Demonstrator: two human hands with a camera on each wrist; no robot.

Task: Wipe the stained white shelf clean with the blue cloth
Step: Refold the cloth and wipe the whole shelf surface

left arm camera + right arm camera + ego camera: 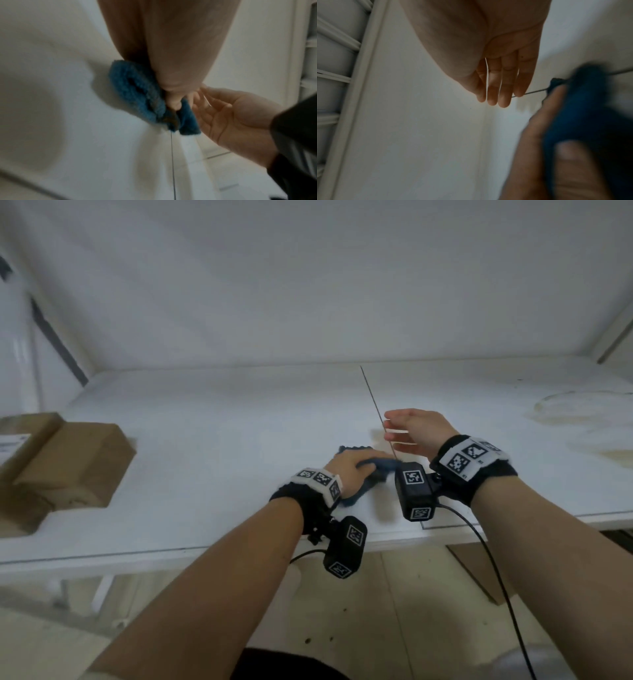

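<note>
Wiping underway: left hand (349, 470) grips bunched blue cloth (366, 470) on white shelf (222, 440) beside centre seam (373, 398). Right hand (414, 433) hovers, fingers straight, empty. Next: carry cloth toward yellowish stains (579, 419) at 2 o'clock.

Both forearms are bare; no sleeve shows. Just behind the left hand (346, 470) a black fuzzy band (291, 501) wraps the wrist, and a white strip (320, 481) printed with square black-and-white markers runs across its top. Under that wrist hangs a black boxy camera (344, 546) with a marker on each visible face and a thin black cable (305, 554) leaving it. The right hand (419, 433) has the same kit: black band (486, 477), white marker strip (471, 457), black marked camera (414, 491) beside the wrist, and a black cable (493, 570) trailing back along the arm.
</note>
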